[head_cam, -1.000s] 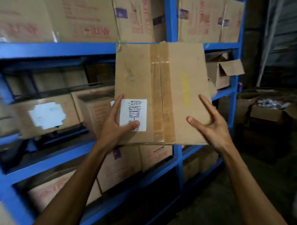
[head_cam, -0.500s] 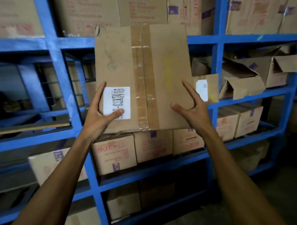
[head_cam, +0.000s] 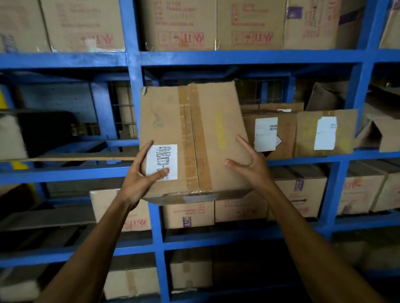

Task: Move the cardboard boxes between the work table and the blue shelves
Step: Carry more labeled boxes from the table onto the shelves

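Box held up at the mouth of a middle shelf bay.

Taped cardboard box (head_cam: 195, 137) gripped between left hand (head_cam: 140, 178) at its 7 o'clock corner, thumb on the white label (head_cam: 162, 161), and right hand (head_cam: 251, 167) at 4 o'clock, fingers spread flat; long axis toward 12 o'clock into the blue shelves (head_cam: 244, 58), both hands equally near. Label print and yellow scrawl unreadable; "ADK" on a lower box (head_cam: 187, 216).

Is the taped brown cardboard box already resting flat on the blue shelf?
No, the taped brown cardboard box is tilted, held by both hands.
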